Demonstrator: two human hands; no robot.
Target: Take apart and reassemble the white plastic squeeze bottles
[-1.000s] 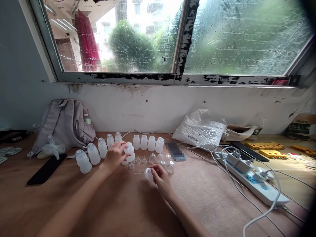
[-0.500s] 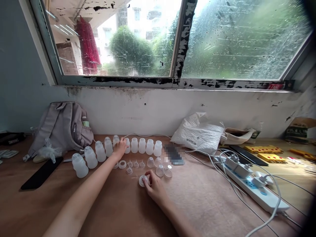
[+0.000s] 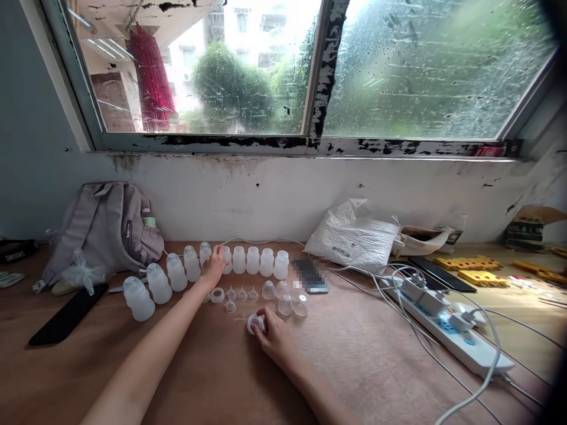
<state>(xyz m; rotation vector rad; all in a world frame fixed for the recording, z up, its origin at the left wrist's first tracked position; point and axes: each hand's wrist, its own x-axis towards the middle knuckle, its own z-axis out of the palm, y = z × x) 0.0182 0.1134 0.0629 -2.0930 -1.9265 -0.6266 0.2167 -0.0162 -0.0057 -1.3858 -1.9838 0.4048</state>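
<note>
a worn wooden table (image 3: 363,354) runs under a rain-streaked window (image 3: 283,65). the left hand (image 3: 213,267) reaches to 12 o'clock, fingers closed around a translucent white bottle (image 3: 226,260) standing in a curved row of like bottles. the right hand (image 3: 273,336) pinches a small clear cap (image 3: 255,323) resting on the table at centre; its far side is hidden by the fingers. loose clear parts (image 3: 261,293) lie between both hands. a grey backpack (image 3: 106,227) sits at 10 o'clock, a power strip (image 3: 447,327) at 3 o'clock.
</note>
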